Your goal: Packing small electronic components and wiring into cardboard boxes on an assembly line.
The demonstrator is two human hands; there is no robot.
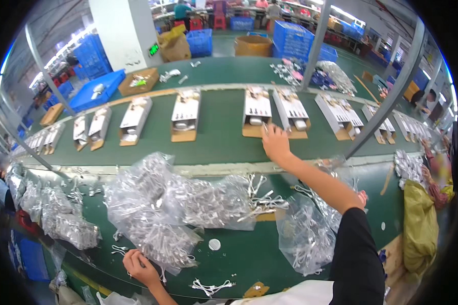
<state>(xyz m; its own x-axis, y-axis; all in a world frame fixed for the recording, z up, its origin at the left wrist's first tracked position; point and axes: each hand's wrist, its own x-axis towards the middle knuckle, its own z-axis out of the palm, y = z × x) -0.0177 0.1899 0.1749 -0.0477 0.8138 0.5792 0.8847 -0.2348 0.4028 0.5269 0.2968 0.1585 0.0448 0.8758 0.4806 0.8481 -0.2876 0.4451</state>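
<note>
My right hand [276,144] reaches over the green conveyor belt [219,147] to the open end of a white printed box [257,101]. Its fingers are drawn together at the cardboard flap, and what they pinch is hidden. A rounded white item shows inside that box, and another in the neighbouring box [290,105]. Low on the workbench, my left hand [140,267] is curled around a white cable [163,276], mostly covered by the fingers. Beside it lies a clear plastic bag [155,213] full of bundled white cables. More bundles [264,198] spill from a second bag.
Several similar open boxes [186,109] line the belt on both sides. Another bag of cables [305,239] lies under my right arm. A grey metal post [387,96] rises at the right. Loose cables [211,288] lie near the bench's front edge. Other people work at both sides.
</note>
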